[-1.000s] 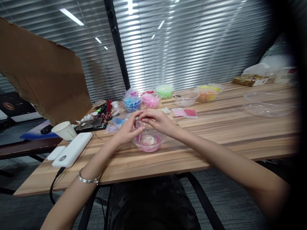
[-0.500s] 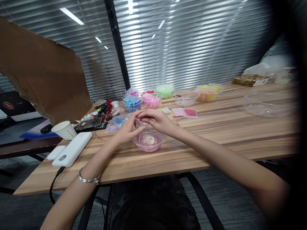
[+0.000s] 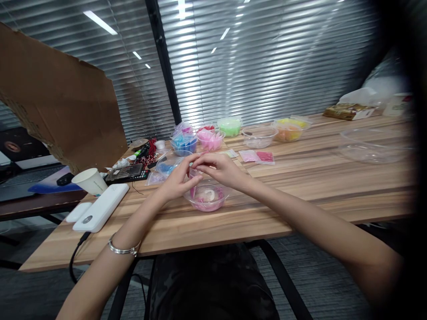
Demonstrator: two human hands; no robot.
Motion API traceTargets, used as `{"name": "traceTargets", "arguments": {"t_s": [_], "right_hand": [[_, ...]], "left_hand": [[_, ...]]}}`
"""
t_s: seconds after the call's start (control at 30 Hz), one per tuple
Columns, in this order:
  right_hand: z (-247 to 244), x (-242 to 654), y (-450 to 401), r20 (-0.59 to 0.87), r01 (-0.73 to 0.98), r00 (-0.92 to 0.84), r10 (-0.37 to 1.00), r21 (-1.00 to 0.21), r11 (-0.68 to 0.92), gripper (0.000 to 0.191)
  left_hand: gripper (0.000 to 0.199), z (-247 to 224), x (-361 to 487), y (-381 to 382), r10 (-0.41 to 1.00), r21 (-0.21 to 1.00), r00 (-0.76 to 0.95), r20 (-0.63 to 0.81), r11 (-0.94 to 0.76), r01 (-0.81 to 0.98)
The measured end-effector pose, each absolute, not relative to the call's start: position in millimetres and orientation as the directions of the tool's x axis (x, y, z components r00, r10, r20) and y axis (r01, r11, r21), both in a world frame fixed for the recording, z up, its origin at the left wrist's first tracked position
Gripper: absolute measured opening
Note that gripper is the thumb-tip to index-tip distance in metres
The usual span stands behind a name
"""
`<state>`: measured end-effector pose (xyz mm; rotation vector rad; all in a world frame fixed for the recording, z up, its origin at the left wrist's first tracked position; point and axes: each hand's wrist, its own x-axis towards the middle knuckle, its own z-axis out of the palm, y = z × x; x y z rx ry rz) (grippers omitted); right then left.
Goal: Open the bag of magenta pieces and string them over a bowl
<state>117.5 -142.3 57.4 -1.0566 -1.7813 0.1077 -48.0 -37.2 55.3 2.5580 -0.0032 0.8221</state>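
My left hand (image 3: 178,180) and my right hand (image 3: 222,169) meet over a clear round plastic bowl (image 3: 208,205). Between them hangs a small clear plastic bag (image 3: 192,183) with something pink in it. Fingers of both hands are closed at the bag's upper edge, and its top is partly hidden behind them. The bag's lower end reaches down inside the bowl's left side. Pink bits and a small whitish round piece lie in the bowl, too small to make out well. A silver bangle (image 3: 123,250) circles my left wrist.
Behind my hands stand bowls with blue (image 3: 184,144), pink (image 3: 211,140), green (image 3: 229,126) and orange (image 3: 288,131) packets. Flat pink packets (image 3: 256,156) lie nearby. To the left are a paper cup (image 3: 89,181) and a white power bank (image 3: 101,209). A clear container (image 3: 370,146) is at right.
The fingers of my right hand have shifted very slightly at the top of the bag. The bowl and the things around it have stayed in place.
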Motion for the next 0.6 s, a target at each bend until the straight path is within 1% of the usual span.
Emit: {"name": "traceTargets", "arguments": {"t_s": [0.23, 0.47, 0.6], "right_hand": [[57.6, 117.3, -141.9, 0.701, 0.611, -0.112, 0.704, -0.51, 0.605, 0.015], [57.3, 117.2, -142.2, 0.729, 0.592, -0.102, 0.677, -0.502, 0.631, 0.017], [58.0, 116.9, -142.6, 0.724, 0.598, -0.096, 0.683, -0.507, 0.621, 0.018]], "left_hand": [[0.054, 57.2, -48.0, -40.0, 0.145, 0.429, 0.83, 0.538, -0.895, -0.121], [0.055, 57.3, -48.2, -40.0, 0.147, 0.435, 0.83, 0.537, -0.892, -0.124], [0.055, 57.4, -47.6, -39.6, 0.144, 0.437, 0.83, 0.539, -0.89, -0.129]]}}
